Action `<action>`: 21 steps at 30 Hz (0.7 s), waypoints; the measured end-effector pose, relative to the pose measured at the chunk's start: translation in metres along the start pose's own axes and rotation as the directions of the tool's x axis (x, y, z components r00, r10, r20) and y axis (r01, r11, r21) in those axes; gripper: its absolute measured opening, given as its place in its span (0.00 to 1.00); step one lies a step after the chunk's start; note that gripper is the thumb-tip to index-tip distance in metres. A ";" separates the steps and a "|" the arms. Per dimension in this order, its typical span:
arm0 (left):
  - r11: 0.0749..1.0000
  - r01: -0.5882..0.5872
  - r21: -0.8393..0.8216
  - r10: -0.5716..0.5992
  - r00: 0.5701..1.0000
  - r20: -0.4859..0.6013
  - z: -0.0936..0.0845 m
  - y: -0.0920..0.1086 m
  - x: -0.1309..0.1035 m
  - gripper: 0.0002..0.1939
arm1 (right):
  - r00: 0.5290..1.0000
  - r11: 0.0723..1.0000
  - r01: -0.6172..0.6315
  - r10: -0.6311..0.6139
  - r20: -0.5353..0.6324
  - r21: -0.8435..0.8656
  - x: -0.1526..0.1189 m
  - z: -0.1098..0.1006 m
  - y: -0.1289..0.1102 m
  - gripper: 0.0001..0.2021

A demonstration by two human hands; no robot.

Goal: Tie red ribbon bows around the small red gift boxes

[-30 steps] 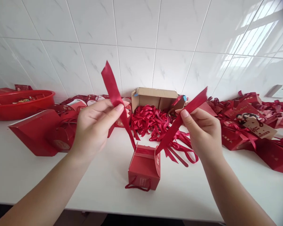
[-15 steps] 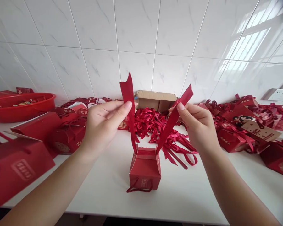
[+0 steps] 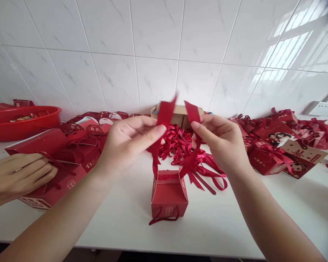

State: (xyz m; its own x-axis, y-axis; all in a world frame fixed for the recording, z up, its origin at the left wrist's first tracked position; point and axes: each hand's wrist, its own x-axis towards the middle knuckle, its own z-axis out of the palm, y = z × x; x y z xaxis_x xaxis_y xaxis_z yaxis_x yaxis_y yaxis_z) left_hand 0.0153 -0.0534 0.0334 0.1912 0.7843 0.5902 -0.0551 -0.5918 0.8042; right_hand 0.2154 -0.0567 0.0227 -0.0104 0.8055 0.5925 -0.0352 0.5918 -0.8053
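Observation:
A small red gift box (image 3: 169, 196) with a rope handle on its front stands on the white table. A red ribbon (image 3: 190, 158) runs through the top of the box, and both its ends rise into my hands. My left hand (image 3: 138, 140) pinches one end between thumb and fingers. The other end is pinched in my right hand (image 3: 218, 140). The two ribbon tips stick up above my thumbs, close together but apart. Behind the box lies a heap of loose red ribbons (image 3: 177, 140).
At left, another person's hand (image 3: 22, 174) grips the handle of a red box (image 3: 64, 182). Beyond it are a red basin (image 3: 43, 125) and more red boxes. A cardboard box (image 3: 177, 116) sits against the tiled wall. Several ribboned boxes (image 3: 269, 158) crowd the right side.
My hands have come closer together, bringing the ribbon ends toward each other above the box. Another person's hand has appeared at left, on the red box there. A dark red box has left the right edge.

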 end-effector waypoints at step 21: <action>0.890 0.448 -0.088 -0.399 0.856 0.329 -0.011 -0.001 0.003 0.03 | 0.545 0.302 0.837 -0.535 0.646 -0.456 -0.004 -0.014 0.014 0.12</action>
State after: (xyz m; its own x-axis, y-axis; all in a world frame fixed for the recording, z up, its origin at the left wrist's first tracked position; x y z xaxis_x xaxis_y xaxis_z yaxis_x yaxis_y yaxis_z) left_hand 0.0050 -0.0480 0.0351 0.5084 0.8458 0.1616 -0.0492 -0.1588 0.9861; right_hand 0.2290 -0.0516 0.0090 -0.6321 0.1033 0.7679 0.4364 0.8664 0.2427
